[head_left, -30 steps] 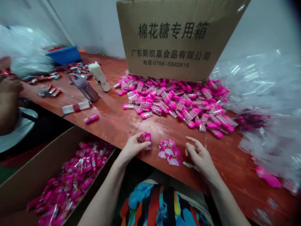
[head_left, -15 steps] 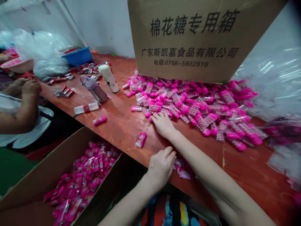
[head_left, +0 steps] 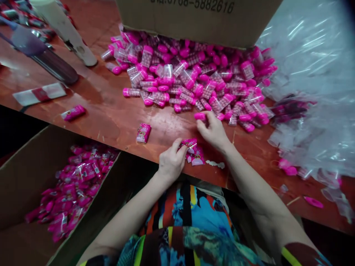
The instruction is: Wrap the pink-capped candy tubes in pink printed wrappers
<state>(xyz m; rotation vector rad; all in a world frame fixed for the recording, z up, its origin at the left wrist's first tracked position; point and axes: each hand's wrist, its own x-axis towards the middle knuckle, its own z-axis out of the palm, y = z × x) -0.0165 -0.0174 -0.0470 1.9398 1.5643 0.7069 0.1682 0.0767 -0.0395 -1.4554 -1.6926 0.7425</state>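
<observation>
My left hand [head_left: 171,161] is closed, its thumb and finger pinching a printed pink wrapper sleeve [head_left: 190,144] near the table's front edge. Just under that sleeve lie more pink wrapper sleeves [head_left: 198,158]. Higher and to the right, my right hand [head_left: 215,133] is closed on a small candy bottle with a pink cap [head_left: 200,116]; most of its body is hidden by the fingers. Beyond that hand spreads a heap of clear, pink-capped candy bottles [head_left: 166,79] filled with small balls. One wrapped candy bottle [head_left: 143,133] lies to the left of my hands.
A cardboard box [head_left: 191,22] rises behind the heap. An open carton [head_left: 24,155] of wrapped bottles stands below the table edge, lower left. Another wrapped bottle [head_left: 73,112], a drink bottle [head_left: 52,61] and a pale cup [head_left: 69,35] sit left. Clear plastic bags [head_left: 307,66] crowd the right.
The view has tilted down and shifted right. My right hand has drawn back from the heap's edge with a candy bottle. My left hand now shows a wrapper sleeve in its pinch.
</observation>
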